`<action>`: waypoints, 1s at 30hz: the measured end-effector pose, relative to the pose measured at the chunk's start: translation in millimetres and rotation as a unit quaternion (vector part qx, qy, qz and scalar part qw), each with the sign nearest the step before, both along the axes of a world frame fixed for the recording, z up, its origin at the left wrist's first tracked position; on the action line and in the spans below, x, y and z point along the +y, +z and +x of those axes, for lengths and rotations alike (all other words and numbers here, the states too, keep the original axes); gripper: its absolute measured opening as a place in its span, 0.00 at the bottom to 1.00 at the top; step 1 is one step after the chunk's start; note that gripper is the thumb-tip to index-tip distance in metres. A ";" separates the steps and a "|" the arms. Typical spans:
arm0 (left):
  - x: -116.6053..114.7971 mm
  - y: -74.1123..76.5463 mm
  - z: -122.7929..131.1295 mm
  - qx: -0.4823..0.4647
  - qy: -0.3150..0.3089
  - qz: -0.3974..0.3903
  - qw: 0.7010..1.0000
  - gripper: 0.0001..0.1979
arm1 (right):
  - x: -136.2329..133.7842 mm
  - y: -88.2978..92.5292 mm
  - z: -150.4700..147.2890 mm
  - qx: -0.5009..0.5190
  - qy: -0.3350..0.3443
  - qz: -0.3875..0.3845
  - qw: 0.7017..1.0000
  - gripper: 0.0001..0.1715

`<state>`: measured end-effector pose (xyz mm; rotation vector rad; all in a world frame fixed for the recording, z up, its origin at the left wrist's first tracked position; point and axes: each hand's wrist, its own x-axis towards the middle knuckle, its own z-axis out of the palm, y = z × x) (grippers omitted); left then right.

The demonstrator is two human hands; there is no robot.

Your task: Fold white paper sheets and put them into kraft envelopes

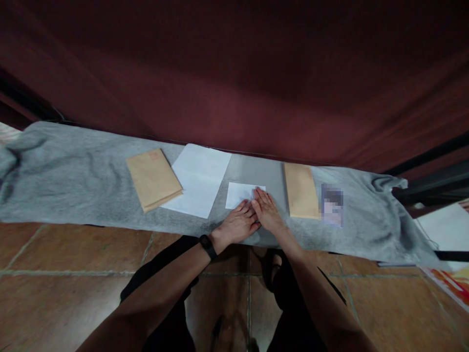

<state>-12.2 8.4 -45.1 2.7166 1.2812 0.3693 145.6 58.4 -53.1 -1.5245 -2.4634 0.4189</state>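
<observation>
A small white rectangle of paper (236, 191), apparently folded, lies on the grey cloth in front of me. My left hand (240, 222), with a dark band on its wrist, rests with fingers stretched out at the paper's near right edge. My right hand (266, 210) lies flat over the paper's right end, its fingers pointing away from me. The two hands touch or overlap at the fingers, and together they hide the paper's lower right corner. Neither hand grips anything.
Left of the paper lie large white sheets (201, 178) and a stack of brown envelopes (152, 178). To the right are another brown envelope stack (302, 190) and a blurred-out item (332, 205). A grey cloth (84, 181) covers the narrow surface; a dark red curtain (234, 112) hangs behind.
</observation>
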 end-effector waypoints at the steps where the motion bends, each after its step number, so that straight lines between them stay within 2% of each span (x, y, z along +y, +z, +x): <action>1: -0.1 1.1 -0.2 -0.003 -0.003 -0.002 1.000 0.22 | 2.2 0.2 0.9 -0.007 -0.004 -0.002 1.000 0.35; 9: -5.2 5.9 2.4 -0.034 -0.013 -0.016 0.999 0.24 | 23.0 -2.5 0.8 -0.042 -0.036 0.003 0.998 0.36; 15: -7.2 5.3 0.6 -0.043 -0.012 -0.033 0.998 0.27 | 28.7 -0.1 -1.6 -0.054 -0.058 0.001 0.997 0.38; 23: -10.4 -4.7 -10.5 -0.045 0.060 -0.022 0.997 0.29 | 11.2 -5.0 6.3 -0.060 -0.046 0.051 0.996 0.37; 30: 2.4 -16.1 -18.5 -0.031 0.132 -0.024 0.990 0.30 | -13.0 -11.3 12.6 -0.059 -0.024 0.093 0.994 0.39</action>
